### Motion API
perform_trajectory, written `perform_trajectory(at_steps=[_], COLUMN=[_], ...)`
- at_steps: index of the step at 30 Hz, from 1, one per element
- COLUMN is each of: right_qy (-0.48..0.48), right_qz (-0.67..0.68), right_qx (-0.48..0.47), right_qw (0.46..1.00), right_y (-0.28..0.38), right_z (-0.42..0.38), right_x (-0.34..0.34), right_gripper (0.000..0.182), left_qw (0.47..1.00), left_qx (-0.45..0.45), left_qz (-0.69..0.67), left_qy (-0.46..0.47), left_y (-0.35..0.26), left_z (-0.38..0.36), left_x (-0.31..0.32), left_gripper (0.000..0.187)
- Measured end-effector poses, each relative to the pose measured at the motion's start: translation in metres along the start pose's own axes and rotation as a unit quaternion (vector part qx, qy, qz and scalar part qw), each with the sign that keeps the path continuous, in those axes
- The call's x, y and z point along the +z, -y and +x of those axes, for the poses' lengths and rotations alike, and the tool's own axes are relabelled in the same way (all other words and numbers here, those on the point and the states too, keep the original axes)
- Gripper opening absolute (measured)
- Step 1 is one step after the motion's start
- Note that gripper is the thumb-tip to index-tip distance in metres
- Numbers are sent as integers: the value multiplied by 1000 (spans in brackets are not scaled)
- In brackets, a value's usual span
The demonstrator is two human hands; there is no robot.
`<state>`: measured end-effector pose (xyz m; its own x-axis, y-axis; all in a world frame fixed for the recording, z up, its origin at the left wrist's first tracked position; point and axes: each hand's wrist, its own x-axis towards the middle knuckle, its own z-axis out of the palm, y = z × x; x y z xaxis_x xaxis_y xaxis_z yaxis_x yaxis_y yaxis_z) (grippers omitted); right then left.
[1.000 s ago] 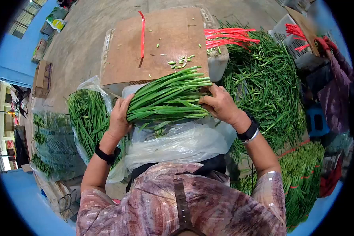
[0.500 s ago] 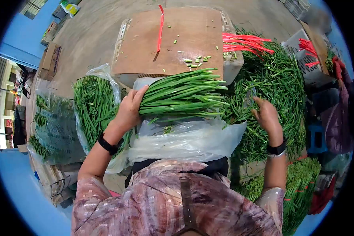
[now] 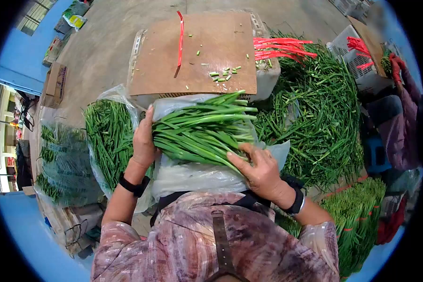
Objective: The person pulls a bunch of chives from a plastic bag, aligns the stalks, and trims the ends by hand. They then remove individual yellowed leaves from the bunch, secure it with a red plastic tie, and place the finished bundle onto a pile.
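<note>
Looks like stalk sorting: greens [image 3: 199, 131] lie across the plastic [image 3: 192, 178], left hand [image 3: 144, 143] closed on the leaf end, right hand [image 3: 264, 175] at the lower stalks, can't tell if pinching; next move calls for light right fingers, firm left.

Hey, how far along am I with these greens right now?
The red-banded greens at lower right look done. In hand is a loose bunch, between your left hand and right hand, with no red band visible on it. Apparently left is the loose heap on the right, with red strips beside the board. I can't tell how many bunches remain.
</note>
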<state>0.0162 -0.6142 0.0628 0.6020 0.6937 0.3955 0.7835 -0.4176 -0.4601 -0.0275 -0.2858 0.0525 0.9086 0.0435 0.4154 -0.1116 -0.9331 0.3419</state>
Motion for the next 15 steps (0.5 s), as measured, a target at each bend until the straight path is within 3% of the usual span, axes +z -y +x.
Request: perform_trajectory(at_steps=[3, 7, 8, 11, 12, 15], right_qy=[-11, 26, 44, 145, 193, 189], right_qz=[19, 137, 182, 317, 278, 171], right_qx=[-46, -43, -21, 182, 188, 47], right_qw=[999, 989, 982, 919, 922, 966], right_y=[3, -10, -14, -27, -31, -29], right_z=[-2, -4, -3, 6, 8, 15], right_x=[-6, -7, -9, -19, -20, -13], right_gripper=[46, 29, 25, 24, 31, 31], left_qw=[997, 990, 989, 986, 986, 984], left_qx=[39, 84, 92, 105, 107, 115], left_qz=[73, 107, 114, 122, 121, 124], left_qy=[0, -28, -34, -46, -50, -60], left_y=[0, 3, 4, 5, 4, 6], left_z=[-2, -7, -9, -11, -10, -11], left_x=[1, 6, 6, 7, 7, 8], left_gripper=[67, 60, 59, 55, 55, 54])
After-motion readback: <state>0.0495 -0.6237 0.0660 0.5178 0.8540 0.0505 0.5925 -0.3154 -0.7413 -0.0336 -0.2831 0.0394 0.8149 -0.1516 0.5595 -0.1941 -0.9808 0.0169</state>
